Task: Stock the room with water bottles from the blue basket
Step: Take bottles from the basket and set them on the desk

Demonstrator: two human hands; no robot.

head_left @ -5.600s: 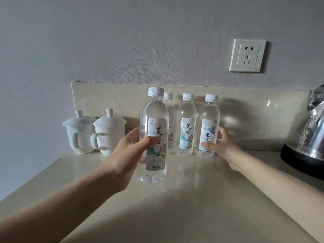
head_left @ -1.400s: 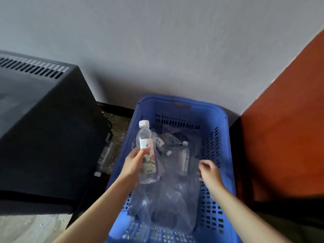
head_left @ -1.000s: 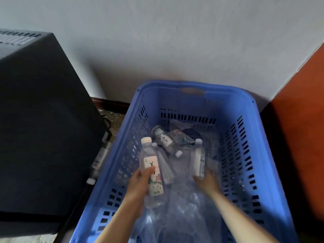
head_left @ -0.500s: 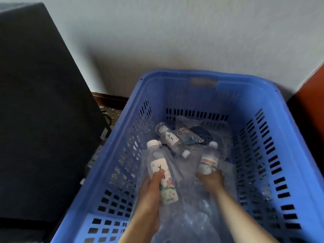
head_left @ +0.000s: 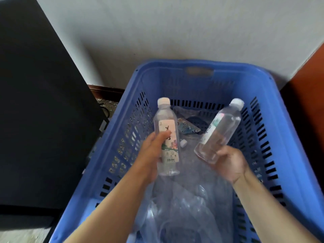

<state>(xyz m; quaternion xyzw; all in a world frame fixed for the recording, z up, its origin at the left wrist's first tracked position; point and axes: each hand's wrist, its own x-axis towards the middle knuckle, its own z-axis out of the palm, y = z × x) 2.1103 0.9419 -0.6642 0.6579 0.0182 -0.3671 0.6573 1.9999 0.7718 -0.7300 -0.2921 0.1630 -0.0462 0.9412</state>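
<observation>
A blue slotted plastic basket [head_left: 273,95] sits on the floor against the wall. My left hand [head_left: 151,153] grips a clear water bottle [head_left: 166,123] with a white cap and a printed label, held nearly upright above the basket. My right hand [head_left: 229,163] grips a second clear bottle [head_left: 221,130] by its base, tilted with its white cap up and to the right. Beneath them, another bottle lies in the basket, mostly hidden, with its white cap [head_left: 183,143] showing.
Crumpled clear plastic wrap [head_left: 189,207] fills the basket's floor. A black cabinet [head_left: 40,120] stands close on the left. An orange-brown panel [head_left: 312,109] rises on the right. The grey wall [head_left: 175,32] is just behind the basket.
My right hand has lifted a bottle out of the basket and tilted it. My left hand has raised its bottle higher. The view has drawn closer to the basket.
</observation>
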